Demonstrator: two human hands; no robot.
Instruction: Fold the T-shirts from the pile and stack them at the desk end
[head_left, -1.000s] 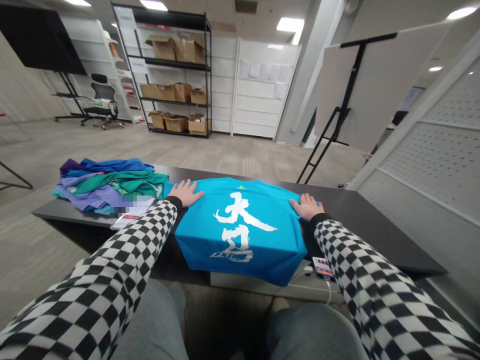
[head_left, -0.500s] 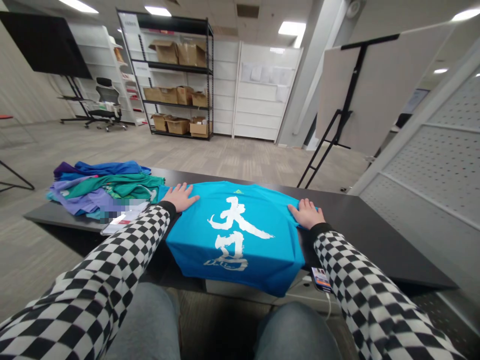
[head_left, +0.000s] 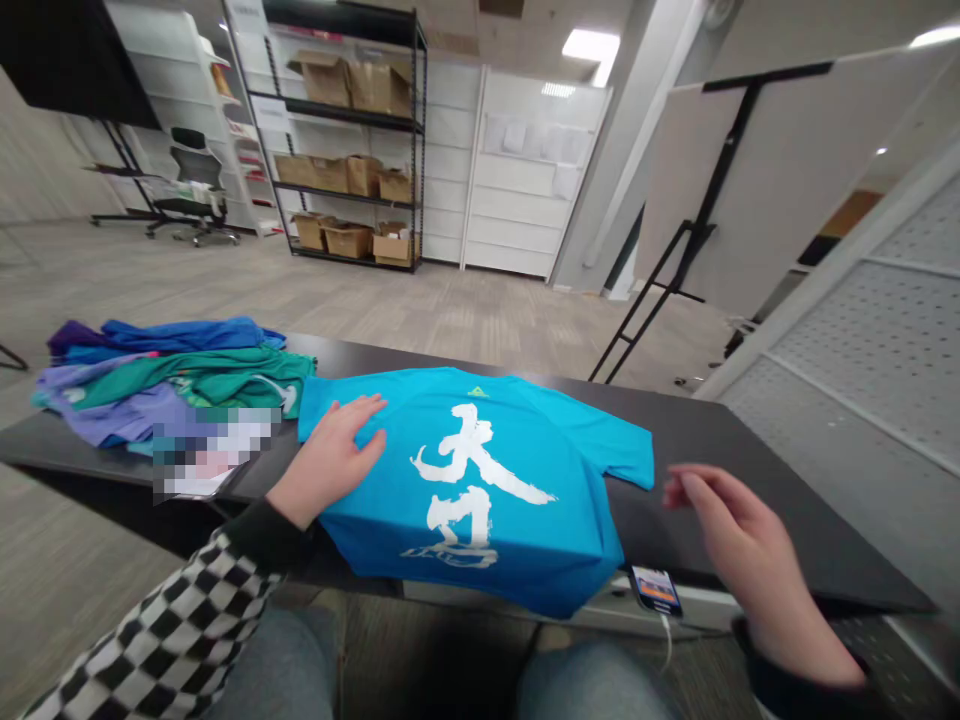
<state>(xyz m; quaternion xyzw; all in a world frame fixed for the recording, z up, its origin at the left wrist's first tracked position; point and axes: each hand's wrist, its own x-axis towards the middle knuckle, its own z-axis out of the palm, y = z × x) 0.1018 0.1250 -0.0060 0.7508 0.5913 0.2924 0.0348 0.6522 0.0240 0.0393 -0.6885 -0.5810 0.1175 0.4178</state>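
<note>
A bright blue T-shirt (head_left: 525,440) lies spread out with large white brush-style characters facing up. Its lower end hangs over the near edge of the dark table (head_left: 690,425). My left hand (head_left: 334,455) is open over the shirt's left sleeve area, thumb apart from the fingers; whether it presses on the cloth I cannot tell. To the right of the right sleeve, off the shirt, my right hand (head_left: 739,520) is raised with fingers curled in toward the thumb. Nothing shows in it.
A heap of purple, green and blue clothes (head_left: 172,380) lies at the table's left end, with a partly blurred flat item (head_left: 217,455) in front. A phone (head_left: 656,590) with a white cable sits at the near edge. Beyond stand a box-filled shelf (head_left: 345,125) and a board on a stand (head_left: 772,190).
My right hand has left the right sleeve and moved right and nearer to me, its fingers curling. My left hand has slid nearer and a little left. The view has shifted slightly.
</note>
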